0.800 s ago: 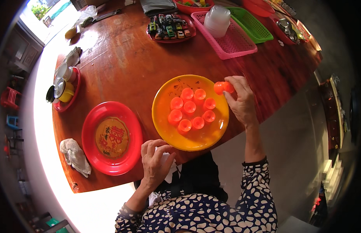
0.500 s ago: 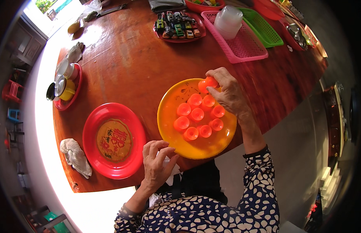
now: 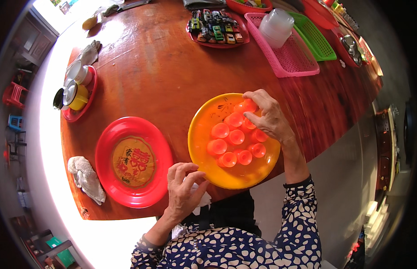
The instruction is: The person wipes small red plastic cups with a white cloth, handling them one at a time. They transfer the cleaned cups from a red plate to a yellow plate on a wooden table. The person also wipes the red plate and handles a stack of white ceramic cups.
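Note:
A yellow-orange plate [image 3: 204, 163] lies near the table's front edge. On it stand several small glossy orange cup-shaped pieces [image 3: 236, 136], most with round dished tops facing up. My right hand [image 3: 270, 117] reaches over the plate's far right part. Its thumb and fingers close around one orange piece [image 3: 250, 106] beside the others. At the plate's near left rim, my left hand [image 3: 184, 190] hovers with bent fingers apart and nothing in them. To the left lies a red plate [image 3: 105, 179] with a brown patterned centre, no pieces on it.
A white cloth [image 3: 87, 179] lies at the left edge, below a red tray [image 3: 92, 96] of mugs. Toward the back are a plate of toy cars [image 3: 217, 29], a pink basket [image 3: 300, 67] holding stacked clear cups [image 3: 276, 28], and a green basket [image 3: 318, 47].
My right hand has lowered slightly with the orange piece, now close among the others. The view has shifted a little, and my left hand stays by the rim.

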`<state>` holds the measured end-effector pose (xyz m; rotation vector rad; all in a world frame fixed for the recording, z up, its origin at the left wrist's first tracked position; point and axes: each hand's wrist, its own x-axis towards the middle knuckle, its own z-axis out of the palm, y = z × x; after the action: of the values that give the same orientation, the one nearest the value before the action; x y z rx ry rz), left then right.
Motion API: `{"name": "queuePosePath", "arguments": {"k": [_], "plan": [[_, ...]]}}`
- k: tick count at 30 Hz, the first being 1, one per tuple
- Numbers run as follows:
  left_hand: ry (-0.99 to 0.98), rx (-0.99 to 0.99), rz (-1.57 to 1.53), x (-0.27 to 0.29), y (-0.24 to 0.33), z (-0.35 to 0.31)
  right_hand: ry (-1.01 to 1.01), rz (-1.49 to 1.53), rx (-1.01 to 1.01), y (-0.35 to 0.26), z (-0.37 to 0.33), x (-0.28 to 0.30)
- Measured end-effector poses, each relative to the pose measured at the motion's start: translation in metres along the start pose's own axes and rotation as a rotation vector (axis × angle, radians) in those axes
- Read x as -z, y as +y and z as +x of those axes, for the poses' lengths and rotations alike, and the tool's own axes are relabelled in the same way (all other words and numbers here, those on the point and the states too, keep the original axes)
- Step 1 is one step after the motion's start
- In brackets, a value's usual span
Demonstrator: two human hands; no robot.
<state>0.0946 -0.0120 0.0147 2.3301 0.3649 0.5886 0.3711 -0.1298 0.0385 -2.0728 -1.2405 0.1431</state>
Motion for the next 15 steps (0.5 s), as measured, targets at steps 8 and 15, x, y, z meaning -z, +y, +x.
{"name": "queuePosePath", "arguments": {"k": [8,15], "plan": [[0.044,0.015,0.022,0.009,-0.002,-0.007,-0.001,-0.13,0.044,-0.006,0.001,-0.007],[0.096,0.015,0.043,0.021,-0.01,-0.03,-0.075,-0.024,-0.123,-0.018,-0.005,0.001]]}}
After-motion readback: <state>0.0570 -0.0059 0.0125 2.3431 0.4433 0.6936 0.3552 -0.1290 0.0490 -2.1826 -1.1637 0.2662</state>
